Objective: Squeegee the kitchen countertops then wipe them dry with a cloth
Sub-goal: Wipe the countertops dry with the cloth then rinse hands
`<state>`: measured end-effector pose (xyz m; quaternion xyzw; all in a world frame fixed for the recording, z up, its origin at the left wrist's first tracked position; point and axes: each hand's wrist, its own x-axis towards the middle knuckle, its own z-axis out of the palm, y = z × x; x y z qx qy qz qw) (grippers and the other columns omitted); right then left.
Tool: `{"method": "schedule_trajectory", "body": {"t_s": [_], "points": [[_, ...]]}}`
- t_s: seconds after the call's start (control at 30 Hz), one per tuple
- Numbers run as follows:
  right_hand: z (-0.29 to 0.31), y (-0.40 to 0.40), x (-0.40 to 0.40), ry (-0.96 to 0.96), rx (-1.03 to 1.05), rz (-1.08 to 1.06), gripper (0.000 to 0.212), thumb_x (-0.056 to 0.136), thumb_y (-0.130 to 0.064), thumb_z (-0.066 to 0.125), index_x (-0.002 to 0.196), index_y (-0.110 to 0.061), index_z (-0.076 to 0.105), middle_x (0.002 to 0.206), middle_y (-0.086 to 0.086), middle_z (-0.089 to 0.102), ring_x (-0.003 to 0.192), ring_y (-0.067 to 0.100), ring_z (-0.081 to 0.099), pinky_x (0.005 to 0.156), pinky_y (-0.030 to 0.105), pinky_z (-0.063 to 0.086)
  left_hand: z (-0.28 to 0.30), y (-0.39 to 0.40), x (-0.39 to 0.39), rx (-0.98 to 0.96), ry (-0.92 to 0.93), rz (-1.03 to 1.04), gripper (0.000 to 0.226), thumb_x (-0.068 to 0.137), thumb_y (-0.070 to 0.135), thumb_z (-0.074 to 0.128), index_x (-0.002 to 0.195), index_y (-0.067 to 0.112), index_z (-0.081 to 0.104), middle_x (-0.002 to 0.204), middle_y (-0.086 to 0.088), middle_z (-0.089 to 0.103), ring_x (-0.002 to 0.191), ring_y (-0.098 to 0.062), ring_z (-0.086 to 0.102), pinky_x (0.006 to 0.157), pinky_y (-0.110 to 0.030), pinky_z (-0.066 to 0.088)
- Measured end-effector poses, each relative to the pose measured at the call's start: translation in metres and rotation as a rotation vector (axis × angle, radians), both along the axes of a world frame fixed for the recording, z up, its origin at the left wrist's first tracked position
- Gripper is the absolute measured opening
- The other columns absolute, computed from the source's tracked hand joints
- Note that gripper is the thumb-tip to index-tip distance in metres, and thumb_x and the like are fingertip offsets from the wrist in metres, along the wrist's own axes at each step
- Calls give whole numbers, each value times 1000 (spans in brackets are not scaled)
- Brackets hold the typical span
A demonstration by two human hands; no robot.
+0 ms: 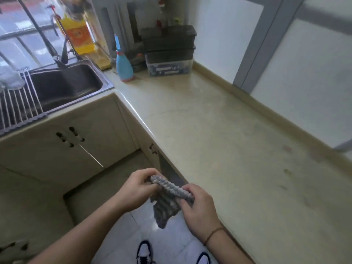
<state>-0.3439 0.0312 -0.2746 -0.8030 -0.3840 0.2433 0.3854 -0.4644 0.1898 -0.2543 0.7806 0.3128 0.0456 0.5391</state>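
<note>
The grey cloth [169, 199] at lower centre looks thick, ribbed and rough-woven. The beige countertop [219, 130] filling the right side is smooth and glossy, with dull smudges. At upper left, the sink [64, 86] is brushed metal, and the blue spray bottle [123, 67] beside it looks like matt plastic.

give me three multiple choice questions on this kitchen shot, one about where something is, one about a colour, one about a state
1. Where is the cloth?
A. in the sink
B. held above the floor, in front of the countertop edge
C. spread flat on the countertop

2. What colour is the spray bottle's body?
A. light blue
B. red
C. black

3. How are the hands placed?
A. both hang free
B. only the right grips the cloth
C. both grip the cloth

Answers: 1 B, the cloth hangs between the hands, clear of the countertop. 2 A, the bottle beside the sink is light blue. 3 C, the left hand and right hand each pinch an end.
</note>
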Motion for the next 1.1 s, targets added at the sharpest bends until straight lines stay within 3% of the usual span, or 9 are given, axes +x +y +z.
{"method": "schedule_trajectory", "body": {"t_s": [0.07, 0.2, 0.33, 0.47, 0.63, 0.77, 0.87, 1.0, 1.1], "points": [[4, -15, 16, 185, 66, -97, 11, 83, -18, 71, 87, -25, 63, 78, -5, 67, 72, 9, 60, 61, 20, 48, 2, -15, 25, -140, -25, 81, 8, 83, 10, 64, 90, 12, 66, 88, -10, 71, 84, -25, 69, 79, -49, 56], [-19, -24, 77, 259, 55, -262, 18, 82, -28, 73, 98, -24, 65, 87, -7, 69, 77, 11, 65, 69, 31, 56, -15, -28, 96, -89, 35, 238, 34, 84, 21, 71, 116, 22, 58, 104, 4, 70, 89, -11, 68, 74, -32, 58], [-56, -41, 147, -43, -144, -471, 23, 84, -19, 69, 107, -17, 66, 107, 2, 63, 95, 23, 61, 83, 27, 47, -46, -43, 133, 435, 141, 263, 43, 89, 26, 64, 130, 20, 51, 123, 8, 54, 107, -10, 55, 89, -25, 45], [-80, -49, 163, -516, 8, -51, 22, 83, -14, 52, 91, -12, 73, 98, 4, 68, 94, 27, 61, 88, 28, 45, -92, -89, 119, 790, 32, -245, 31, 86, 29, 61, 112, 14, 68, 118, 0, 64, 111, -19, 57, 95, -37, 50], [-111, -18, 188, -728, 39, 526, 39, 66, -7, 78, 104, -14, 73, 117, 4, 69, 114, 29, 62, 99, 42, 44, -136, -99, 109, 869, 169, -266, 61, 95, 55, 35, 138, 15, 53, 147, -4, 44, 140, -22, 35, 114, -42, 32], [-120, -12, 216, -773, 47, 730, 41, 74, -11, 69, 115, -13, 70, 124, 7, 66, 118, 31, 60, 96, 64, 35, -140, -86, 114, 878, 93, -256, 51, 93, 44, 42, 133, 17, 58, 143, -4, 50, 136, -22, 42, 111, -41, 35], [-121, -15, 231, -772, 78, 834, 44, 74, -12, 62, 117, -13, 68, 127, 6, 64, 118, 30, 60, 95, 63, 31, -145, -88, 114, 875, 46, -226, 45, 92, 33, 44, 129, 15, 61, 139, -4, 53, 134, -22, 45, 109, -42, 38], [-122, -13, 231, -829, 122, 883, 44, 58, -6, 63, 100, -10, 75, 110, 9, 72, 100, 31, 69, 77, 61, 50, -147, -98, 116, 880, 31, -163, 39, 89, 23, 51, 122, 10, 66, 132, -5, 59, 128, -23, 51, 106, -45, 41], [-120, -22, 224, -835, 248, 785, 30, 72, -8, 51, 86, -9, 77, 97, 9, 75, 88, 29, 72, 70, 58, 54, -140, -110, 123, 902, 67, -125, 40, 91, 26, 45, 118, 9, 68, 128, -6, 62, 124, -22, 54, 107, -42, 39]]}}
